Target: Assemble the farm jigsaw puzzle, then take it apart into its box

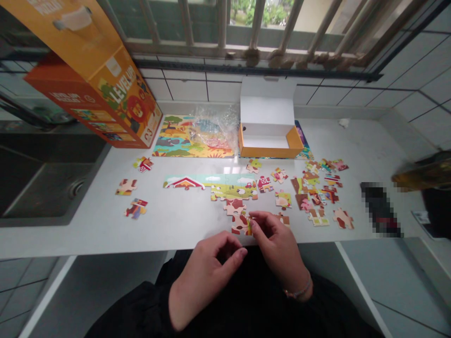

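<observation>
Your right hand [276,241] sets thumb and forefinger at the right side of a cream-and-brown jigsaw piece [239,225], whether pinching you cannot tell; your left hand [215,263] curls loosely nearer you, thumb and fingers apart. Glossy white countertop [183,220] gives you room leftward, its front edge near the piece.

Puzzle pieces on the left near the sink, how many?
3: a barn piece at the back, a brown-patched piece in the middle, a purple-and-red piece in front. None look hidden.
</observation>
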A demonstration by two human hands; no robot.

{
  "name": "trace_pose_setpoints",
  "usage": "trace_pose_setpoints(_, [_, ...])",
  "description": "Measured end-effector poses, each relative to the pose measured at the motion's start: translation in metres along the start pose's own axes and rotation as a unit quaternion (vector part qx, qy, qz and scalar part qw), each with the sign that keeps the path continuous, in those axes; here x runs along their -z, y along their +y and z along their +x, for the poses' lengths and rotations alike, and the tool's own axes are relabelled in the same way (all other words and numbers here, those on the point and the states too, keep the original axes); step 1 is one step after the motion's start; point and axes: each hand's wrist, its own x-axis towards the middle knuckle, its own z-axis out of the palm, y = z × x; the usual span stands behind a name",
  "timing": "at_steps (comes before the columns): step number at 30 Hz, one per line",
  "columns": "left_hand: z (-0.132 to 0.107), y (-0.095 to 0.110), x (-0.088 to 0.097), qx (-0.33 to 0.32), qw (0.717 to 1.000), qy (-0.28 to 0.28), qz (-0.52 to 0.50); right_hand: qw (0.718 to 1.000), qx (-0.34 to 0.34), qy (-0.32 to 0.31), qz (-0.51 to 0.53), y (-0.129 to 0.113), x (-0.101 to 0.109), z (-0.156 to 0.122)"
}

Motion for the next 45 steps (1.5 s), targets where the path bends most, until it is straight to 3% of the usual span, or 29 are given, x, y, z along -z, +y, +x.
trace_pose_setpoints(2, [0.003,-0.005,0.01,-0.057,0.989,0.115,0.072,1.0,0.002,-0.017,0.021,-0.002,-0.005,0.003])
trace_pose_setpoints(4, [0.008,-0.012,0.018,-0.107,0.972,0.175,0.113,0.999,0.008,-0.03,0.038,-0.005,-0.013,0.007])
trace_pose_setpoints(9, [0.022,-0.026,0.04,-0.184,0.953,0.161,0.178,0.996,0.027,-0.05,0.071,-0.011,-0.031,0.016])
trace_pose_setpoints(14, [0.027,-0.031,0.055,-0.196,0.942,0.166,0.215,0.994,0.037,-0.052,0.087,-0.015,-0.041,0.024])
trace_pose_setpoints(22, [0.037,-0.042,0.055,-0.186,0.929,0.197,0.254,0.997,0.076,0.003,-0.012,-0.008,-0.032,0.024])
trace_pose_setpoints(27, [0.047,-0.045,0.056,-0.182,0.912,0.209,0.302,0.985,0.136,0.042,-0.101,0.006,-0.02,0.02])
trace_pose_setpoints(35, [0.052,-0.046,0.058,-0.183,0.907,0.2,0.324,0.969,0.22,0.03,-0.106,0.015,-0.021,0.017])
trace_pose_setpoints(40, [0.044,-0.04,0.049,-0.194,0.923,0.185,0.277,0.964,0.24,0.026,-0.109,0.016,-0.017,0.015])
trace_pose_setpoints(45, [0.031,-0.036,0.02,-0.205,0.939,0.137,0.242,0.947,0.282,0.026,-0.151,0.026,-0.005,0.001])
